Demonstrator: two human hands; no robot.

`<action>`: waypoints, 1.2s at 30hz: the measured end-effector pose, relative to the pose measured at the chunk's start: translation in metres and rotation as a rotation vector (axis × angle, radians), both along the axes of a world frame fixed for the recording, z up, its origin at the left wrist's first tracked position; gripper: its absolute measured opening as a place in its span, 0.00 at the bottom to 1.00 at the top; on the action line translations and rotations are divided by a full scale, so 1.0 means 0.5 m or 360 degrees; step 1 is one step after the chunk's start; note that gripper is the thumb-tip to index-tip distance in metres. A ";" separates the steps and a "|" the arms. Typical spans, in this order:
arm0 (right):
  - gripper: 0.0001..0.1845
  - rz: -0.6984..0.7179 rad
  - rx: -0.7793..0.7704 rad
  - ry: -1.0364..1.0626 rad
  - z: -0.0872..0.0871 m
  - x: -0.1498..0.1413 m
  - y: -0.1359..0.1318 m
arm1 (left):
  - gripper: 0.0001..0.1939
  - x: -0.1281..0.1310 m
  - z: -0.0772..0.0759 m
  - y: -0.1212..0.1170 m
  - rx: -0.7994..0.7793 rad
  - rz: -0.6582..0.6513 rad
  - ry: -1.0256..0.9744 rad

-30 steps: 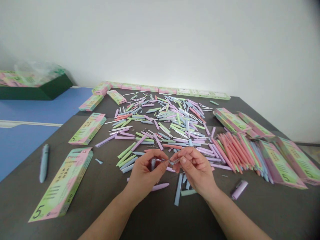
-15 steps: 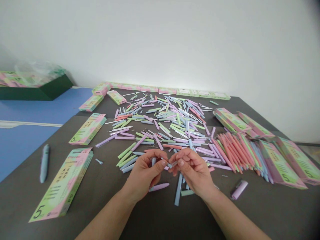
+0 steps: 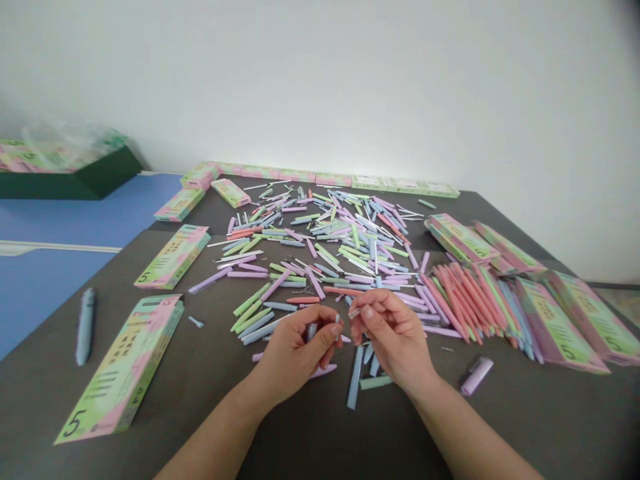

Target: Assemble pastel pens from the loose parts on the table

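Low over the table's middle, my left hand (image 3: 295, 347) pinches a small light-blue pen part (image 3: 337, 319) between thumb and forefinger. A blue pen barrel (image 3: 311, 331) is tucked behind that thumb, partly hidden by the fingers. Just across a narrow gap, my right hand (image 3: 393, 337) has thumb and forefinger closed on a small thin pale piece (image 3: 354, 313), too small to name surely. Below the hands lie blue pen barrels (image 3: 355, 377) and a green pen barrel (image 3: 376, 383). A purple pen barrel (image 3: 325, 371) shows partly beneath my left hand.
Loose pen parts (image 3: 345, 233) in several colours are strewn ahead. Red, green and blue pens (image 3: 460, 300) are heaped at right beside pen boxes (image 3: 565, 327). More boxes (image 3: 120, 367) line the left. A blue pen (image 3: 85, 327), small blue part (image 3: 196, 322) and purple piece (image 3: 477, 376) lie apart.
My hands, whose small pieces met at the fingertips earlier, have drawn slightly apart. The blue part in my left fingers has turned upright. The camera view has shifted a little.
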State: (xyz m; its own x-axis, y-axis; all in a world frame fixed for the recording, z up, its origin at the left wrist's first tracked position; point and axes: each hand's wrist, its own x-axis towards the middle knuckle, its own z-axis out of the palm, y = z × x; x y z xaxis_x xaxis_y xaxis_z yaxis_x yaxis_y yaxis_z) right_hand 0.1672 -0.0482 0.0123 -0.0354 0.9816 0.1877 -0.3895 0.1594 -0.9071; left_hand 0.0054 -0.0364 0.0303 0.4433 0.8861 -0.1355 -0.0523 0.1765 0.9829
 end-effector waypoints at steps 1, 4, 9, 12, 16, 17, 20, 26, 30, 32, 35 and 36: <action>0.03 -0.0006 0.0007 -0.0021 -0.001 0.000 0.000 | 0.12 0.001 0.000 -0.001 0.0015 0.0008 0.0023; 0.04 -0.0036 0.0023 -0.0107 -0.002 0.001 0.000 | 0.11 0.001 0.001 -0.003 0.0071 0.0015 0.0092; 0.06 -0.0035 0.0020 -0.0249 0.008 0.003 -0.003 | 0.09 0.001 0.009 0.001 0.0278 0.0097 0.0208; 0.06 -0.0047 0.0045 -0.0363 0.018 0.005 -0.004 | 0.07 0.001 0.011 0.005 0.0387 0.0130 0.0295; 0.05 0.0000 0.0074 -0.0472 0.022 0.004 -0.003 | 0.06 0.000 0.006 0.007 0.0321 0.0256 0.0317; 0.05 0.0013 0.0069 -0.0475 0.022 0.004 -0.003 | 0.06 0.000 0.005 0.007 0.0299 0.0287 0.0316; 0.06 0.0025 0.0032 -0.0454 0.018 0.004 0.001 | 0.07 -0.003 0.004 0.007 0.0268 0.0303 0.0316; 0.05 0.0046 -0.0041 -0.0302 0.005 0.010 0.009 | 0.06 -0.006 0.001 0.009 0.0407 0.0316 0.0360; 0.06 0.0157 -0.0077 -0.0207 -0.011 0.013 0.011 | 0.06 -0.005 -0.007 0.008 0.0390 0.0252 0.0360; 0.07 0.0205 -0.0109 -0.0166 -0.016 0.012 0.012 | 0.06 -0.005 -0.010 0.008 0.0397 0.0236 0.0357; 0.07 0.0272 -0.0179 -0.0046 -0.017 0.007 0.013 | 0.06 -0.006 -0.010 0.008 0.0420 0.0234 0.0353; 0.07 0.0290 -0.0206 0.0008 -0.016 0.004 0.014 | 0.06 -0.006 -0.009 0.008 0.0421 0.0231 0.0342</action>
